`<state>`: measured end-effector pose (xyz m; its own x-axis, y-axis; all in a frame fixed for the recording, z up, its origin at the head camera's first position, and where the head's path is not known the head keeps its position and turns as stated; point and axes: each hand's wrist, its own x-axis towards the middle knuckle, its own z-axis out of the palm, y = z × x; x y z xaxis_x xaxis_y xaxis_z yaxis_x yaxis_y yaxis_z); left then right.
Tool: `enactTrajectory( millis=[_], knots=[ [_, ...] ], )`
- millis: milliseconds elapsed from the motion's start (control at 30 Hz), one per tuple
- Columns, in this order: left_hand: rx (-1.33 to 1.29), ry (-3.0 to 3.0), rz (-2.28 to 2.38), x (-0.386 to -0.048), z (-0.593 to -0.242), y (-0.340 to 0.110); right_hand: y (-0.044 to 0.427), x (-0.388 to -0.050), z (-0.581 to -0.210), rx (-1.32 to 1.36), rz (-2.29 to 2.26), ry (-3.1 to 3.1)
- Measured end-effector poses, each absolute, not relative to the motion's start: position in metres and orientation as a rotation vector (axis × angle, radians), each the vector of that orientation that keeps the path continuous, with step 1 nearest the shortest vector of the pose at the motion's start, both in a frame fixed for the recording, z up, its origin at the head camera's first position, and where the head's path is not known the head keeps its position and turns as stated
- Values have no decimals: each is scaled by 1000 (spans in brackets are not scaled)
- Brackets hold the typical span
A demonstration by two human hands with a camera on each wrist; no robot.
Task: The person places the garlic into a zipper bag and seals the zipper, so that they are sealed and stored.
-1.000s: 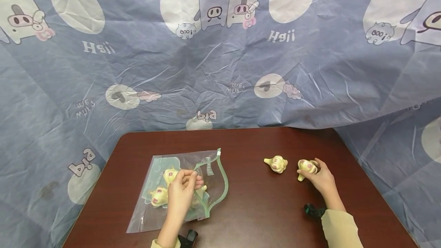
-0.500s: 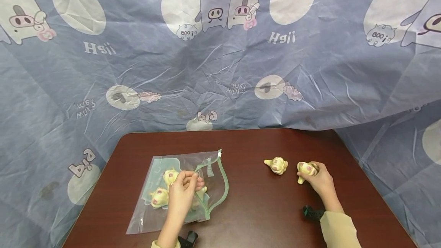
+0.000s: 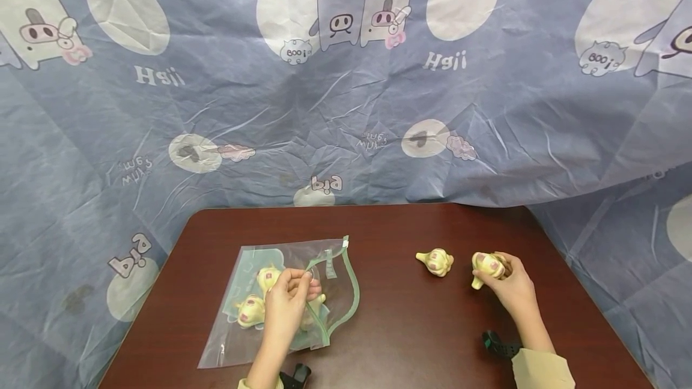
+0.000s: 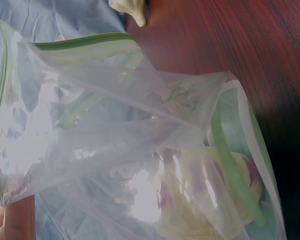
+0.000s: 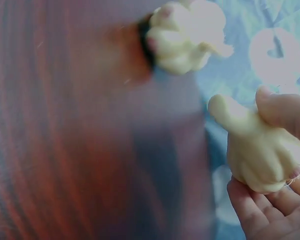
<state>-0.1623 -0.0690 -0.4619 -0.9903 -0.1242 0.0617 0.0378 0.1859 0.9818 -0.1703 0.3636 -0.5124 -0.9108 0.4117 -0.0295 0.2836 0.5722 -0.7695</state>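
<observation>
My left hand (image 3: 292, 299) pinches the upper edge of a clear zip bag (image 3: 232, 341) with a green seal, and the bag's mouth gapes toward the right. Inside the bag lie garlic bulbs (image 3: 251, 311), partly hidden behind the hand; the left wrist view shows one bulb (image 4: 200, 190) through the plastic. At the right, my right hand (image 3: 513, 284) grips another garlic bulb (image 3: 488, 265) between thumb and fingers, its stem pointing down toward me. A loose garlic bulb (image 3: 437, 262) lies on the table, left of that hand.
The dark red-brown table (image 3: 400, 329) carries everything. Behind it hangs a blue printed cloth (image 3: 346, 95) that also runs down both sides. A dark wrist strap (image 3: 500, 344) sits on the right wrist, and another dark device (image 3: 296, 375) is near the left wrist.
The right hand, with the garlic bulb in its grip, has shifted slightly to the right. The left hand and the bag stay in place.
</observation>
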Motion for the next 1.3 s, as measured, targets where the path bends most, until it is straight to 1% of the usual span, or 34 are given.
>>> enactTrajectory(
  millis=[300, 600, 967, 1300],
  knots=[
    [70, -2311, -1928, -162, -461, -69, 328, -165, -478, -345, 1366, -2519],
    [41, -2297, -1923, -162, -461, -69, 279, -167, -462, -38, 1554, -2458],
    [51, -2293, -1945, -162, -457, -69, 226, -175, -461, 267, 1776, -2406],
    [47, -2292, -1932, -161, -459, -69, 166, -180, -471, 471, 1745, -2536]
  ],
)
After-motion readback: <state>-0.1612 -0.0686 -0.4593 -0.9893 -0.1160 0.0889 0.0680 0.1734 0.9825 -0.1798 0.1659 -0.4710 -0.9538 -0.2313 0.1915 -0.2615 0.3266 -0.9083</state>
